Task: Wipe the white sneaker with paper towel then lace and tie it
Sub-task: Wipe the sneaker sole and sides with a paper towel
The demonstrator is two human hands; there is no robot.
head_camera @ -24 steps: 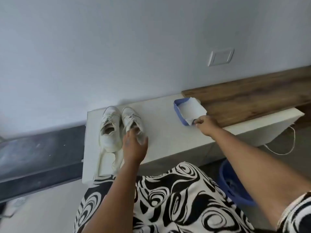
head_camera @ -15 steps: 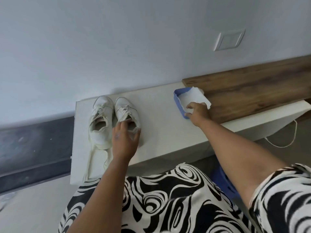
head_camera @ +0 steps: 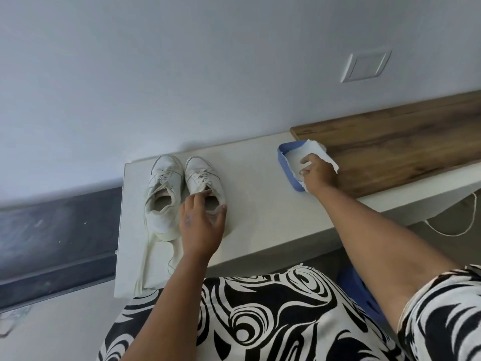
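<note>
White bench (head_camera: 260,209) against a pale wall; a wood plank (head_camera: 406,149) lies on its right part. Two white sneakers side by side at the bench's left end, toes toward the wall: left shoe (head_camera: 162,194), right shoe (head_camera: 201,175), sides touching. Both unlaced at the top; loose laces (head_camera: 149,256) trail from the left shoe down over the bench's near edge. Left hand (head_camera: 201,225) over the heel of the right shoe, fingers spread and curved round the collar, thumb at its outer side; open, on the shoe but not closed on it. Right hand (head_camera: 316,175) reaches to a blue tray (head_camera: 285,165) at the plank's near-left corner, fingers pinched on a white paper towel (head_camera: 316,151) that lies in and spills over the tray. Wall plate (head_camera: 365,65) above the plank. A cord (head_camera: 453,225) hangs below the bench on the right. Blue bucket (head_camera: 359,290) on the floor by the right arm. Black-and-white patterned garment (head_camera: 260,316) fills the lower frame.
</note>
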